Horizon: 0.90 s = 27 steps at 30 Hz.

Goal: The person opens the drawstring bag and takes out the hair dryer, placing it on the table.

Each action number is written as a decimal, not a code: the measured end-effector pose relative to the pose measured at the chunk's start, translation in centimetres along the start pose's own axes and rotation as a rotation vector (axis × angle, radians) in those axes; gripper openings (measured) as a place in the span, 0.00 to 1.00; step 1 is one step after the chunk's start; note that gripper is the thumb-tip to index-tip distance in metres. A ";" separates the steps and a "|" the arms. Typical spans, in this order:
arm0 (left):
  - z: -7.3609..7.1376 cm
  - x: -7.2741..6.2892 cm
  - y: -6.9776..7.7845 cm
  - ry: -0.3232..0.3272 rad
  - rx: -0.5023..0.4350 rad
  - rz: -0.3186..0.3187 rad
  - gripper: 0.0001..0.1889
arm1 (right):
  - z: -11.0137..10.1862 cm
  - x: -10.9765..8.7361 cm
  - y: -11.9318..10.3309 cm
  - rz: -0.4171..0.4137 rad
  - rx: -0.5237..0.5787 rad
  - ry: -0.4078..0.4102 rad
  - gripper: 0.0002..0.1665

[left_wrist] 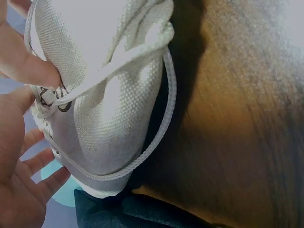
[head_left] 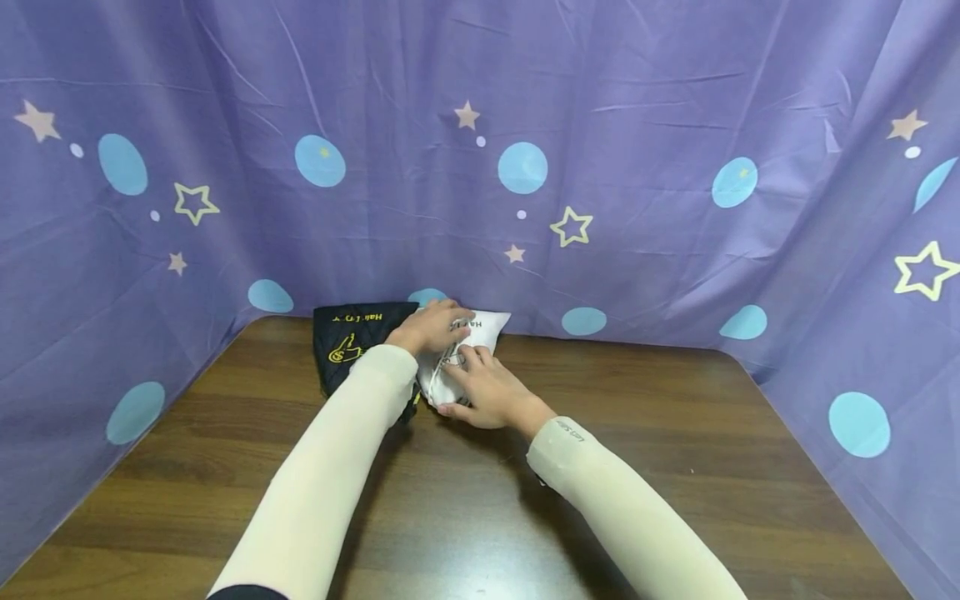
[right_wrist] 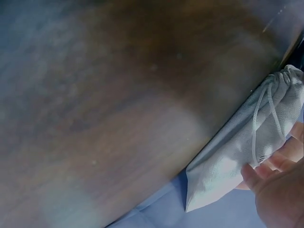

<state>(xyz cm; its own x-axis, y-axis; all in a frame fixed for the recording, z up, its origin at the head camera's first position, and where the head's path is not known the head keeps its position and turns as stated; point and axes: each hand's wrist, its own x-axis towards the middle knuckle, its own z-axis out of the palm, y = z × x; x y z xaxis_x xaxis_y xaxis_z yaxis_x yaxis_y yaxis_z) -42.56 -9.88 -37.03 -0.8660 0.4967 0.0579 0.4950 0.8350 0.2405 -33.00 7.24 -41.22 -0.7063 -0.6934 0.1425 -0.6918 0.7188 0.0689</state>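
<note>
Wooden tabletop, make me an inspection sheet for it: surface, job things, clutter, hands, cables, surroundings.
Surface: wood-grain table, light reflecting off its near side.
Job things: white drawstring pouch beside a black pouch with yellow print, both near the far edge.
Clutter: nothing seen.
Hands: left hand and right hand both touch the white pouch.
Cables: nothing seen; only the pouch's white cord.
Surroundings: purple curtain with stars and blue ovals behind and alongside.

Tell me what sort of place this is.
Likely a small curtained-off workspace: purple star-printed fabric hangs around a wooden table, with a white drawstring bag near the back.
</note>
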 end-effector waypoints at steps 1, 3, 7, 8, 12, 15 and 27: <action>0.0 0.0 0.0 0.002 0.003 0.002 0.24 | 0.0 0.0 0.0 -0.001 -0.003 0.001 0.42; 0.1 0.0 0.0 0.003 0.009 0.003 0.24 | 0.2 0.1 0.0 -0.005 -0.004 0.006 0.42; 0.4 -0.1 0.0 0.004 0.027 0.007 0.25 | 0.3 0.2 0.2 -0.018 -0.007 0.022 0.42; 0.4 -0.1 -0.1 0.006 0.033 0.010 0.25 | 0.4 0.2 0.2 -0.020 -0.011 0.024 0.42; 0.6 0.0 -0.3 0.002 0.058 0.028 0.26 | 0.4 0.2 0.2 -0.023 -0.025 0.027 0.42; 0.7 0.0 -0.4 0.004 0.059 0.037 0.26 | 0.4 0.3 0.1 -0.027 -0.025 0.033 0.43; 1.1 0.1 -0.6 0.036 0.061 0.043 0.25 | 0.2 0.6 0.1 -0.050 -0.096 0.026 0.43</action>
<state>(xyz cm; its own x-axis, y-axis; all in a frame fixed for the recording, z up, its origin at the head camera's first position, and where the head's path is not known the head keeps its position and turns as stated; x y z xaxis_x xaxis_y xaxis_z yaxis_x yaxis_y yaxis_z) -42.86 -10.11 -38.25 -0.8452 0.5245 0.1024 0.5343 0.8265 0.1774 -33.46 6.89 -41.30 -0.6660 -0.7281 0.1622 -0.7079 0.6854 0.1704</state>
